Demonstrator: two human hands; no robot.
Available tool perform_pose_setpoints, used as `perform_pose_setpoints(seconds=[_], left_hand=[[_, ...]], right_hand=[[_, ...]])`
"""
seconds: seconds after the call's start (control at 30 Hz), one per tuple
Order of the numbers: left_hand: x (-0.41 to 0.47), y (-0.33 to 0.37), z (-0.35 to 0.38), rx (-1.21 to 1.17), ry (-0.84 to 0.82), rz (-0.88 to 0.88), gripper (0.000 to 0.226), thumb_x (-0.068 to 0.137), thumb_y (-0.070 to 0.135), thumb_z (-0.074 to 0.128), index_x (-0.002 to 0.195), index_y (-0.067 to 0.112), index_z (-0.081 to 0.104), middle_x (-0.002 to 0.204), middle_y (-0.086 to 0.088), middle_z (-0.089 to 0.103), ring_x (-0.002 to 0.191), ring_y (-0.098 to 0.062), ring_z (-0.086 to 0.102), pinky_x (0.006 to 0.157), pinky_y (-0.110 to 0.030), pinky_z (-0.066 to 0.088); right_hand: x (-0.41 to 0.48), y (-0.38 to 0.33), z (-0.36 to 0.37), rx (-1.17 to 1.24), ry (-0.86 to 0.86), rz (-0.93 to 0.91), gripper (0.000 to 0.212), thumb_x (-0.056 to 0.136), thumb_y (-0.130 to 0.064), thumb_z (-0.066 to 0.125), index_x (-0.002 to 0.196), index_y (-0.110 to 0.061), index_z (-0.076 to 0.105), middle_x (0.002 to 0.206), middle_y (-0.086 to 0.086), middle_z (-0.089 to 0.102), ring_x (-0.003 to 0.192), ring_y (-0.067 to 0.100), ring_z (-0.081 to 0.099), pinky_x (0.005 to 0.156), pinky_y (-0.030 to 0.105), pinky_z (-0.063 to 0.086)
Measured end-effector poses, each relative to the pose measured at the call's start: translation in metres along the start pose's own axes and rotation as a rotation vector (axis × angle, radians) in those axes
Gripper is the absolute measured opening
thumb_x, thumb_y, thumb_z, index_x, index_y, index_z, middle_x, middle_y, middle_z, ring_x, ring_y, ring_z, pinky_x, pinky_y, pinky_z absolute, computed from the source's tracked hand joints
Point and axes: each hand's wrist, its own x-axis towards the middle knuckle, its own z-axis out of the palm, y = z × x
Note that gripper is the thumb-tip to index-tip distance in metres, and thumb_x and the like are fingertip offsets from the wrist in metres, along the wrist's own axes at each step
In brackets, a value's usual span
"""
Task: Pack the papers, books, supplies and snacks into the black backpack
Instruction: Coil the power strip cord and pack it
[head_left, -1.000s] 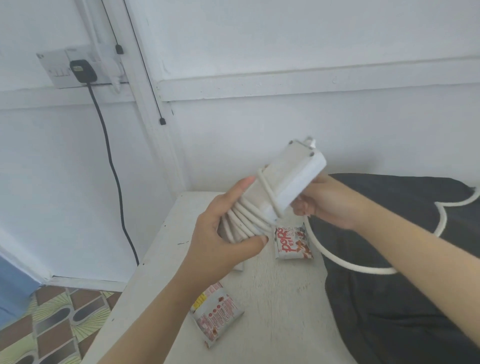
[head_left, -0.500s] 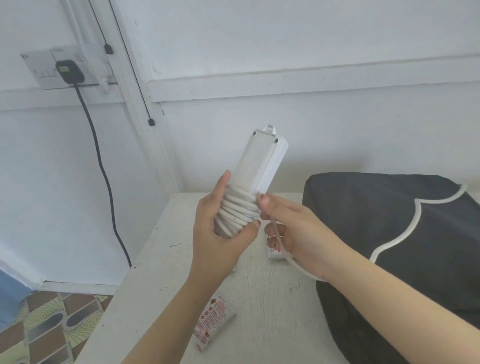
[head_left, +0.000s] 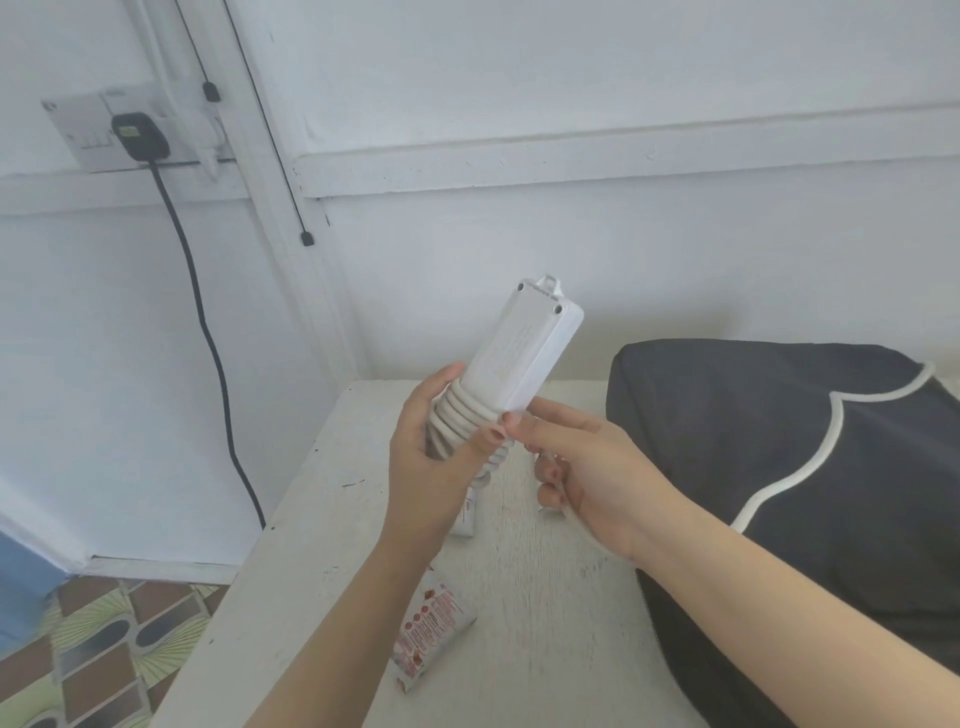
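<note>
**Extension strip** (head_left: 524, 353): one, white. It is held in the air over the far half of the table (head_left: 322, 519), tilted, hanging-loop end uppermost. The body is rigid plastic and is judged fairly light. The smooth shell is probably slippery, so the cord-wrapped lower end is the surer place to hold. The left hand (head_left: 431, 467) is curled round that wrapped end, thumb laid across the coils.

**Cord** (head_left: 462, 415): one, white, joined to the strip. Several turns are wound tight about the strip's lower end, and the unwound run trails across the backpack. It is judged stiffish and springy, apt to loosen if released, and best held at the last turn. The right hand (head_left: 587, 467) pinches it between thumb and forefinger just beside the strip's edge, with the lower fingers curled round the free run.

**Black backpack** (head_left: 779, 415): one. It lies along the table's right edge, soft and slumped. Its opening cannot be made out.

**Snack packets**: two visible.
- The near packet (head_left: 431, 636) lies flat toward the table's near edge, between the forearms.
- The far packet (head_left: 466, 517) is mostly hidden under the left hand.

Both look to be thin wrapper, light and crushable, so the crimped end is the place to lift them.

**Papers, books**: none in view.
</note>
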Motion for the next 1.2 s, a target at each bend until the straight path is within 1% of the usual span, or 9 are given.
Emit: perform_pose_setpoints(seconds=[0.2,0.33,0.4,0.6,0.7,0.83,0.97,1.07,1.2], left_hand=[[0.002,0.0,0.0,-0.091,-0.085,-0.025,0.078,0.053,0.024,0.085,0.122,0.021,0.047,0.121,-0.008,0.053,0.104,-0.02,0.059,0.071,-0.032,0.055],[0.0,-0.001,0.001,0.002,-0.068,-0.054,0.075,0.047,0.031,0.087,0.109,0.029,0.046,0.104,0.012,0.06,0.096,-0.014,0.063,0.067,-0.03,0.055],[-0.002,-0.002,0.002,0.03,-0.017,-0.069,0.068,0.048,0.033,0.084,0.106,0.031,0.047,0.095,0.016,0.061,0.087,-0.013,0.065,0.062,-0.03,0.055],[0.002,0.002,-0.009,0.136,0.043,-0.059,0.06,0.056,0.023,0.085,0.104,0.028,0.049,0.09,0.019,0.06,0.078,-0.009,0.064,0.058,-0.033,0.056],[0.011,0.006,-0.018,0.143,0.089,-0.065,0.063,0.053,0.024,0.086,0.104,0.027,0.049,0.094,0.011,0.061,0.077,-0.006,0.063,0.055,-0.027,0.055],[0.02,0.013,-0.02,0.124,0.161,-0.085,0.059,0.062,0.017,0.086,0.108,0.02,0.049,0.098,0.002,0.059,0.069,0.004,0.061,0.053,-0.015,0.049],[0.023,0.013,-0.016,0.161,0.159,-0.065,0.054,0.059,0.022,0.088,0.097,0.028,0.051,0.09,0.008,0.061,0.067,0.001,0.062,0.053,-0.018,0.051],[0.024,0.012,-0.012,0.208,0.112,-0.051,0.053,0.053,0.024,0.083,0.095,0.032,0.051,0.091,0.011,0.059,0.066,0.003,0.06,0.051,-0.02,0.052],[0.024,0.008,-0.006,0.368,0.065,-0.028,0.058,0.053,0.023,0.085,0.098,0.035,0.05,0.091,0.019,0.056,0.075,-0.004,0.059,0.056,-0.03,0.055]], right_hand=[[-0.003,-0.004,0.003,-0.031,0.028,0.012,0.055,0.066,-0.019,0.083,0.118,-0.017,0.067,0.082,-0.001,0.064,0.049,0.01,0.036,0.04,0.022,0.032],[-0.003,-0.002,0.001,-0.088,0.039,0.035,0.056,0.064,-0.023,0.085,0.117,-0.019,0.067,0.071,0.0,0.059,0.05,0.011,0.04,0.043,0.024,0.035],[-0.003,0.0,0.0,-0.156,0.043,0.035,0.059,0.065,-0.029,0.084,0.12,-0.02,0.065,0.079,0.003,0.06,0.051,0.012,0.045,0.046,0.024,0.041],[-0.009,-0.009,0.001,-0.819,-0.013,0.061,0.044,0.096,-0.047,0.042,0.138,-0.034,0.044,0.083,-0.001,0.065,0.045,0.007,0.054,0.044,0.024,0.047],[-0.02,-0.016,-0.003,-1.303,0.008,-0.11,0.044,0.094,-0.051,0.041,0.13,-0.029,0.053,0.089,-0.009,0.066,0.06,0.0,0.055,0.061,0.021,0.047],[-0.042,-0.028,-0.005,-1.788,0.077,-0.438,0.032,0.096,-0.046,0.04,0.092,-0.025,0.063,0.068,-0.006,0.059,0.063,0.012,0.055,0.055,0.024,0.039],[-0.048,-0.038,-0.022,-1.727,0.086,-0.827,0.021,0.086,-0.038,0.048,0.068,-0.027,0.051,0.052,-0.011,0.041,0.052,0.009,0.044,0.047,0.026,0.036],[-0.055,-0.05,-0.042,-1.605,0.059,-0.776,0.019,0.088,-0.041,0.043,0.073,-0.03,0.049,0.056,-0.012,0.047,0.055,0.007,0.048,0.055,0.026,0.044],[-0.072,-0.065,-0.059,-1.728,0.137,-0.801,0.013,0.089,-0.037,0.051,0.078,-0.031,0.056,0.05,-0.013,0.048,0.045,0.003,0.045,0.044,0.016,0.035]])
